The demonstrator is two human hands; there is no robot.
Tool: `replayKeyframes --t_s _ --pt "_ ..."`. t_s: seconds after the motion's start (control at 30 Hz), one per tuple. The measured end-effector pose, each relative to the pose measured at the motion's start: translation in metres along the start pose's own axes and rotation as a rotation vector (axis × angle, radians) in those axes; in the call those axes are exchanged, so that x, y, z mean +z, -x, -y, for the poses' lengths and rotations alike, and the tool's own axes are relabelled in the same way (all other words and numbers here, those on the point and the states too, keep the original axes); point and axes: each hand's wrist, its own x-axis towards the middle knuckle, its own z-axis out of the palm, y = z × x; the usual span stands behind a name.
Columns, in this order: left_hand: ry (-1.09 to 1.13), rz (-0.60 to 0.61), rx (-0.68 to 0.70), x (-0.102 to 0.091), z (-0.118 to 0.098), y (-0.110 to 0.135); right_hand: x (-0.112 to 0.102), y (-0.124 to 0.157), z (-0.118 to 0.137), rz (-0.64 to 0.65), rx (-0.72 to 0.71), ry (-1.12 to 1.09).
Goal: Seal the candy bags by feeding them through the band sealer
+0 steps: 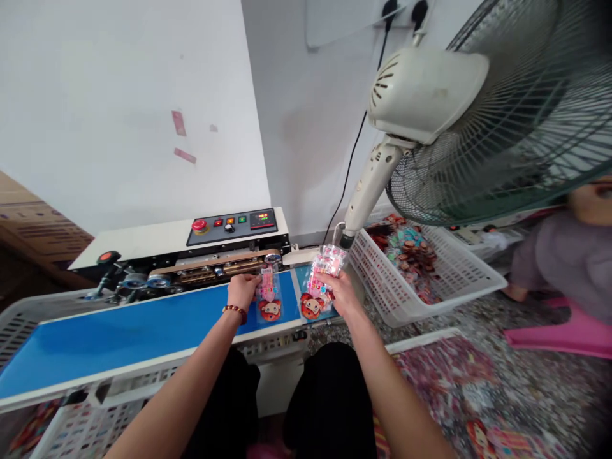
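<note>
My left hand (pixel 242 291) is closed on the left edge of a clear plastic packet (pixel 269 305) with a red-haired cartoon figure and pink print. This packet lies over the right end of the blue conveyor belt (pixel 138 328), its top close to the rollers of a band sealing machine (pixel 234 226). To the right, my right hand (pixel 339 292) grips several similar packets (pixel 312 305) fanned together, thumb on top. They rest over a light-blue surface at the belt's end. The fingers beneath the packets are hidden.
A standing fan (pixel 430 95) leans over the right side. Below it, a white plastic basket (pixel 382 293) holds coloured packets, and another basket (pixel 425 341) with packets stands nearer. A person in grey (pixel 559 255) sits by a pink stool (pixel 564 331). Cardboard boxes (pixel 38 229) stand left.
</note>
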Motion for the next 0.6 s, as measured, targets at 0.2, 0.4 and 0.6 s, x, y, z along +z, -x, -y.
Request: replayKeyframes --t_s 0.2,0.4,0.6 --pt "-0.356 -0.363 0.200 -0.038 0.029 0.032 0.013 -0.002 -0.010 0.059 0.020 0.010" --pt "-0.648 -0.211 0.067 -0.080 0.049 0.021 0.014 0.001 -0.010 0.054 0.036 0.036" --pt "-0.826 -0.305 -0.024 -0.159 0.063 -0.004 0.019 0.003 -0.014 0.062 0.043 0.063"
